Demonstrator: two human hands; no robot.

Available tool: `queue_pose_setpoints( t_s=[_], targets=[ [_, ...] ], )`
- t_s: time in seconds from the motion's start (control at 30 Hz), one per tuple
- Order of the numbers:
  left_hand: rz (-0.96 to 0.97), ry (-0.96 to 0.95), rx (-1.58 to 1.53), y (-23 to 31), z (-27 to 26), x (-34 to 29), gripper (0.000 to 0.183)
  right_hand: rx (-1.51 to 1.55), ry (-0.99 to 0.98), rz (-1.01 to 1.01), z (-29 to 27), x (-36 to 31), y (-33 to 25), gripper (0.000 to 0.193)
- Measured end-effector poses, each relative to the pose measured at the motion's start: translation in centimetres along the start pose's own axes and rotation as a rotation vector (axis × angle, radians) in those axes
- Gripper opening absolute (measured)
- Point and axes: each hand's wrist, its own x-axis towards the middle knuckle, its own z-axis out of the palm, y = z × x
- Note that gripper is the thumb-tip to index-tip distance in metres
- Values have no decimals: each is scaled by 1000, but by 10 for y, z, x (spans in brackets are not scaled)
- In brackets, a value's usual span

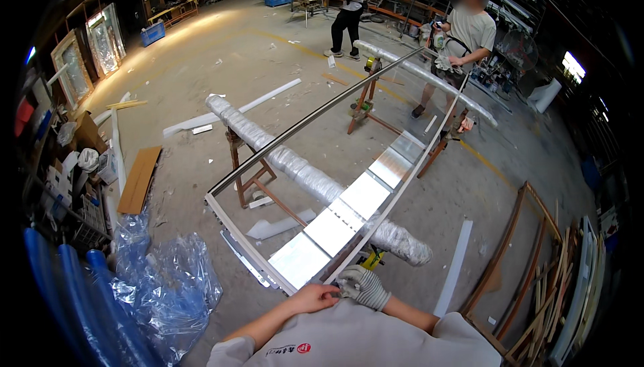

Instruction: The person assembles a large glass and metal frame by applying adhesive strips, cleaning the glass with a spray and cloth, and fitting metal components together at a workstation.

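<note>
My bare left hand (315, 298) and my right hand (364, 288), in a grey-white striped work glove, meet just in front of my shirt. The left fingertips are bent and closed against the glove's fingers. My gloved fingers are curled too; whatever lies between the hands is too small or hidden to make out. Right beyond them is the near end of a long metal frame (249, 251). It rests on two wrapped padded bars (305, 174) carried by brown trestles (241, 176). Shiny pale panels (333, 229) show in a row inside the frame's outline.
Two people (473, 38) (352, 5) stand beyond the frame, one at its far end. Crumpled clear plastic (174, 280) and a cardboard piece (139, 179) lie left. Wooden strips and brown frames (530, 259) lean at right. White strips (456, 266) lie on the floor.
</note>
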Motion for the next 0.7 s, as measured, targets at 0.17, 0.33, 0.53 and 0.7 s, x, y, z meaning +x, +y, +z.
queue_pose_setpoints(
  t_s=[0.17,0.33,0.53,0.7],
  targets=[
    [-9,9,-29,-1,-3,-2,35,11,58,-107,-14,8,1,28],
    [-32,22,-50,12,-5,-3,34,46,16,-14,-33,16,-20,25],
    [-15,67,-59,17,-7,-5,34,-85,256,-409,-54,28,-29,33],
    [-135,78,-166,24,-22,-10,32,-663,530,-189,-128,37,26,47]
  ],
)
